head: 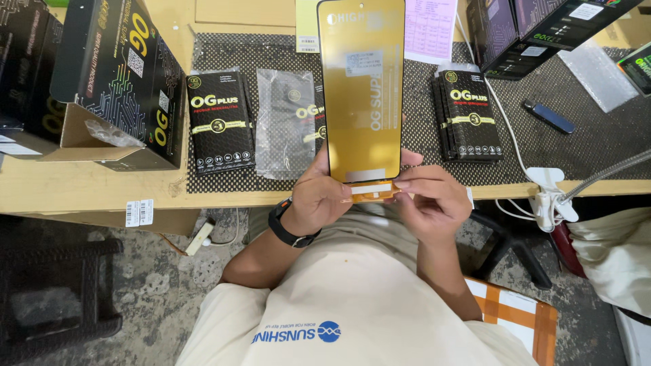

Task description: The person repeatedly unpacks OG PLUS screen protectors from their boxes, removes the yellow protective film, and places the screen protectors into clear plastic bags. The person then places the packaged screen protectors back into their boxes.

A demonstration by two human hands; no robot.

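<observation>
Head view: both hands hold a phone screen panel (361,88) upright above the near edge of the tabletop (81,183), its golden, reflective face turned toward the camera. The left hand (319,196) is closed around the panel's lower left corner, thumb on the front. The right hand (427,200) pinches the orange flex strip (371,192) at the bottom edge, fingers together on it.

The panel looks thin, flat, stiff and light, probably glass, so likely fragile and slippery on its glossy face. The side edges and lower corners seem the safest hold; the flex strip appears delicate.

Behind it on the mesh mat (542,146) lie black packets (219,122), a clear bubble pouch (285,122) and a packet stack (468,115). An open black carton (122,81) stands at the tabletop's left end.
</observation>
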